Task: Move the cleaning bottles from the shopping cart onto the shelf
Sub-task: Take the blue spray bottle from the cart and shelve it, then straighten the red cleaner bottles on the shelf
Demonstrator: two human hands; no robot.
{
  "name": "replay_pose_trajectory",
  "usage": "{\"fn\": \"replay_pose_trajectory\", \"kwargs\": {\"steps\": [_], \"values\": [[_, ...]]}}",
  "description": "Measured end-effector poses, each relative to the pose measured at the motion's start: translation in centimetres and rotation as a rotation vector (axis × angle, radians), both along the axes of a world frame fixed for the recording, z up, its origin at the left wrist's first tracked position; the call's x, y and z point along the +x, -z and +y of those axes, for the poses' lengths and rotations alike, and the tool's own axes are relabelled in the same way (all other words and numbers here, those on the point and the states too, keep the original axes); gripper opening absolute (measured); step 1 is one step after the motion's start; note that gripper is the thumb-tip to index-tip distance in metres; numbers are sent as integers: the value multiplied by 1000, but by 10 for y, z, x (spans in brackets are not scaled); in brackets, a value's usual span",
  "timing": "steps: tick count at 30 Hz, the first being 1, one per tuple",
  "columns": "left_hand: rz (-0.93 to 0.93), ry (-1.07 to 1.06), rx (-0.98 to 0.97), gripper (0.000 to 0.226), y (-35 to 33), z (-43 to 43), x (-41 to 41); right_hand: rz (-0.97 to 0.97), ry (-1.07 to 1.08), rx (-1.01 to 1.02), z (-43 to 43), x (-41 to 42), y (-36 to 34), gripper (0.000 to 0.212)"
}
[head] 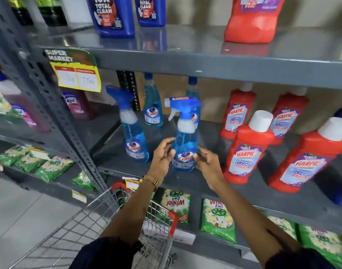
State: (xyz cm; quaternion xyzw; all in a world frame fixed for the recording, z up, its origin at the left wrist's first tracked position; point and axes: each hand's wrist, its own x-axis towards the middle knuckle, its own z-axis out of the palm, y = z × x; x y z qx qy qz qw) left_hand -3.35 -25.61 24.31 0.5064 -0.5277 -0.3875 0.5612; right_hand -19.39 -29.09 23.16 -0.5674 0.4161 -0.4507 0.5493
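Colin spray bottle (183,144) upright on shelf (185,177), hands (blurred) apparently loose

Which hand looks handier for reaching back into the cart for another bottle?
Probably the left hand. The shopping cart sits below and left, directly under the left forearm, while the right hand is farther over toward the red Harpic bottles. Both hands flank the Colin spray bottle standing on the shelf.

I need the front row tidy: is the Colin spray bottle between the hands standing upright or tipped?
Upright. The Colin spray bottle stands base-down on the shelf, trigger head on top, left hand and right hand flanking it.
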Motion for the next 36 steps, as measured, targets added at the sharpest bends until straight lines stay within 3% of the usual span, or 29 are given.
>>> {"fn": "replay_pose_trajectory", "kwargs": {"steps": [11, 14, 17, 19, 21, 24, 25, 27, 29, 32, 34, 36], "values": [[109, -3, 40, 37, 10, -2, -1, 55, 103, -77, 10, 5, 9, 39], [132, -234, 58, 58, 30, 20, -19, 53, 240, -95, 41, -13, 13, 37], [-128, -457, 11, 58, 65, 64, -61, 28, 510, -201, 84, -61, 28, 20], [-411, -273, -114, 55, 85, 88, -97, 36, 767, -240, 94, -104, 33, 24], [-684, -3, -211, 50, 100, 97, -136, 150, 975, -240, 86, -150, 36, 52], [-1082, 260, -448, 49, 99, 85, -191, 297, 901, -108, 53, -203, 32, 110], [-1156, 308, -469, 53, 94, 78, -205, 263, 807, -76, 41, -213, 31, 115], [-1257, 297, -448, 60, 82, 67, -226, 265, 673, -36, 22, -222, 32, 103], [-1165, 252, -464, 56, 83, 61, -237, 335, 657, -6, 12, -229, 37, 86], [-712, -3, -333, 58, 82, 57, -236, 335, 613, 32, 6, -236, 44, 81], [-459, -229, -237, 83, 71, 44, -232, 349, 578, 31, 5, -241, 46, 81], [-326, -336, -114, 109, 58, 23, -231, 345, 550, 26, 4, -243, 46, 80]]}}
